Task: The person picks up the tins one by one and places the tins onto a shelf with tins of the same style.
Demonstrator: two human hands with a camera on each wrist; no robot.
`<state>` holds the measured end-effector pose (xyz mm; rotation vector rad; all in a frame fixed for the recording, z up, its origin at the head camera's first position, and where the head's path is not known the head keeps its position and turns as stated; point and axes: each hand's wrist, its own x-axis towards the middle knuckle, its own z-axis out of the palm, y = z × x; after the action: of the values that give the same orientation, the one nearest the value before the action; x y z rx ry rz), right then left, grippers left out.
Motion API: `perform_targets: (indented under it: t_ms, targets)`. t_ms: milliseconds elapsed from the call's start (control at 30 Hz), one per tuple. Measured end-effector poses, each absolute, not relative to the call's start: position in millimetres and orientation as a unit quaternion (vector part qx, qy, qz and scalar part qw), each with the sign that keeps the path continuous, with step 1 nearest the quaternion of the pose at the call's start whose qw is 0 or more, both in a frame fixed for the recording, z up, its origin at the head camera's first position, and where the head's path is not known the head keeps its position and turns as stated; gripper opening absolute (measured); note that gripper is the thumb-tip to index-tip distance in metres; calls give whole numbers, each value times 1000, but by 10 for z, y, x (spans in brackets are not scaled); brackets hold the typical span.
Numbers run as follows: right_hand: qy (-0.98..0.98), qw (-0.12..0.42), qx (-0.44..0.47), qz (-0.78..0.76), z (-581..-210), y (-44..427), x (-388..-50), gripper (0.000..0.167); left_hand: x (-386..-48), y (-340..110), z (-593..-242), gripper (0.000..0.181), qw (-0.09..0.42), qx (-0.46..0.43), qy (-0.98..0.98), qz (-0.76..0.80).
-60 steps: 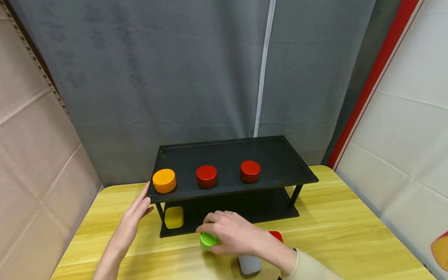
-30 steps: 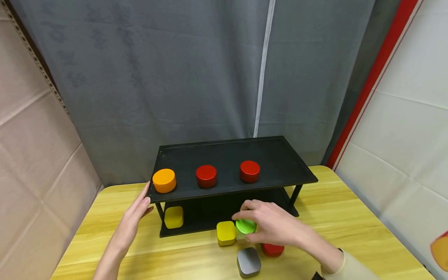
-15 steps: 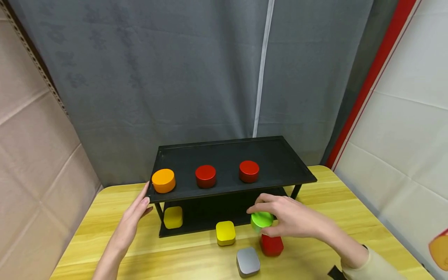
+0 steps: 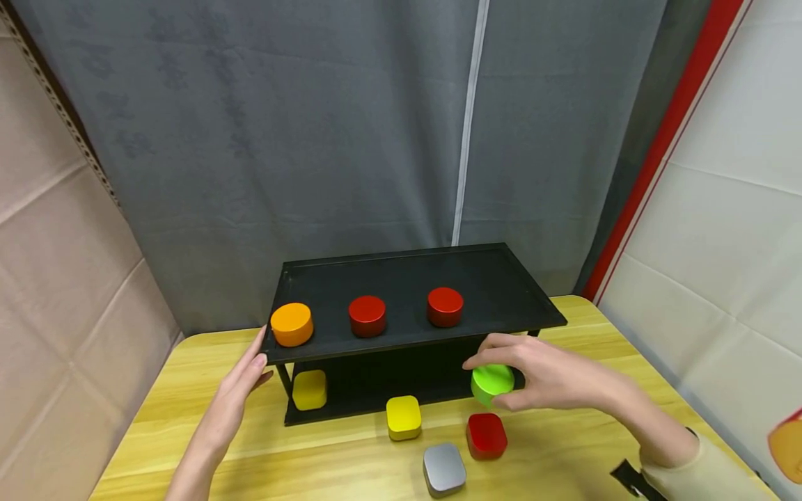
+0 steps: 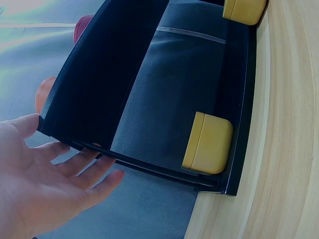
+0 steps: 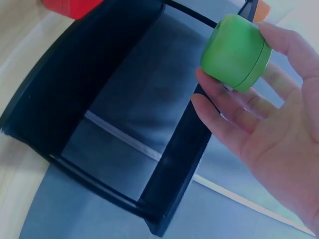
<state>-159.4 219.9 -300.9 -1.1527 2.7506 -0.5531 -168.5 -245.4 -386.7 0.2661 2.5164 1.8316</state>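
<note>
A black two-tier shelf point(image 4: 413, 275) stands on the wooden table. My left hand point(image 4: 228, 403) touches its left end with fingers extended, thumb at the front corner of the upper tier. Between thumb and fingers, my right hand point(image 4: 551, 372) grips a green round tin point(image 6: 234, 52) by its sides. That tin point(image 4: 491, 383) is at the right front of the lower tier; whether it touches the shelf I cannot tell. On the lower tier's left end sits a yellow square tin point(image 5: 212, 144). The upper tier bears an orange round tin point(image 4: 292, 325) and two red ones point(image 4: 367, 316).
On the table before the shelf stand a yellow square tin point(image 4: 404, 417), a red square tin point(image 4: 486, 436) and a silver square tin point(image 4: 444, 470). A grey curtain point(image 4: 313, 139) hangs behind the shelf. White panels point(image 4: 720, 278) flank the table.
My right hand has carried the green tin rightward from the shelf's front middle to its right end, uncovering the yellow, silver and red square tins on the table. My left hand stays at the shelf.
</note>
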Motion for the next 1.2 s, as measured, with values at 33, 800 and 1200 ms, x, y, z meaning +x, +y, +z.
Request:
perform_targets:
  t_ms: [33,800,1200]
  targets:
    - [905,52,-381,-181,-2994,2212,-1596,45,-1683,-2456,-3866,61,10,84,806,586]
    - [925,5,-331,-187,-2628,2560,-1876,38,-1655,-2476,-3859,59,7,86,804,588]
    - [931,-7,-309,-193,-2539,2654,-2124,40,-1642,-2452,-3851,60,9,86,804,588]
